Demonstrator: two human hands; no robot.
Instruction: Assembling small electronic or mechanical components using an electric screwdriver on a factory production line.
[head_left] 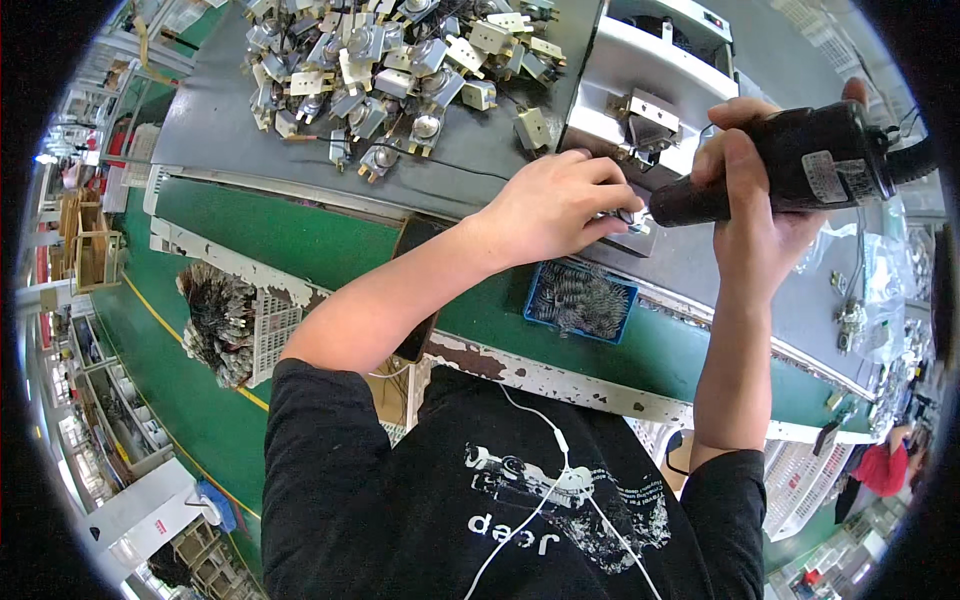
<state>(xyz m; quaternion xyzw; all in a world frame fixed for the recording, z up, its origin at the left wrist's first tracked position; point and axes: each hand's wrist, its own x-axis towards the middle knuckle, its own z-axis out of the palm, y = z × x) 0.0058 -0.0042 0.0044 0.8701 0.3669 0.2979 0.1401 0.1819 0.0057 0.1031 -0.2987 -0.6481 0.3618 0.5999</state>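
Nearest on my feed: a blue tray of small coiled metal parts, set on the green strip along the near edge of the desk. Just past it, at that edge, I log the left hand: thumb and forefinger pinching a small dark-and-metal piece, too small for me to identify. Right hand: fingers wrapped around a black power tool, held tilted, its narrow nose directed at the left fingertips; contact I cannot tell. Behind both hands I note a metal fixture, its front reaching the desk's near edge, with a pale block mounted on it. Left of the fixture lies one loose cream-sided part. Farther back, toward the desk's far-left corner, I record a heap of metal-and-cream parts, piled in mixed orientations, with a thin dark cable running in front.
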